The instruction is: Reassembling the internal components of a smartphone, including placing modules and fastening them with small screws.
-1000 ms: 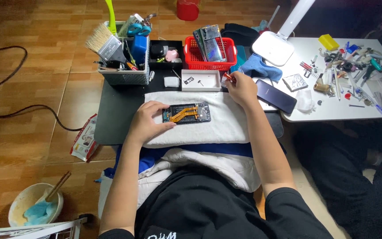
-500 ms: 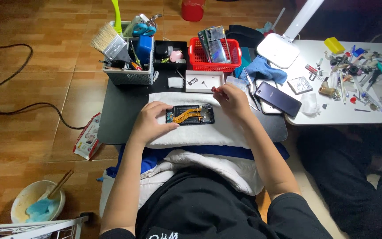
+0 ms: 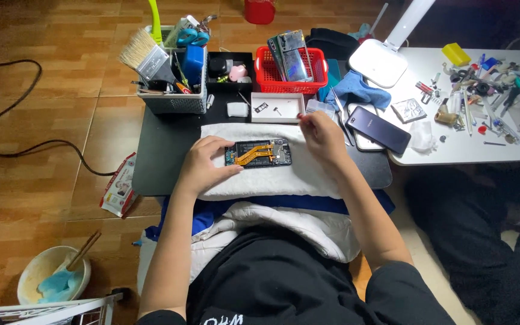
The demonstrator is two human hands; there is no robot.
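Observation:
An opened phone [image 3: 259, 153], back cover off and showing an orange flex cable, lies on a white towel [image 3: 308, 174] on a black low table [image 3: 164, 150]. My left hand [image 3: 203, 165] grips the phone's left end, thumb along its near edge. My right hand [image 3: 323, 137] hovers just right of the phone. Its fingertips are pinched together near the front edge of a small white parts tray [image 3: 278, 107]. Whether something tiny sits between them is too small to tell.
A grey caddy [image 3: 173, 90] holds a brush, scissors and tools at the back left. A red basket [image 3: 290, 66] holds phones. A dark phone [image 3: 379, 129] lies by a white table [image 3: 452, 144] littered with tools. A white lamp [image 3: 377, 60] stands behind, and a bowl [image 3: 52, 283] sits on the floor.
My right hand came from the parts tray down to the phone's right end, then lifted slightly back toward the tray. My left hand stayed on the phone.

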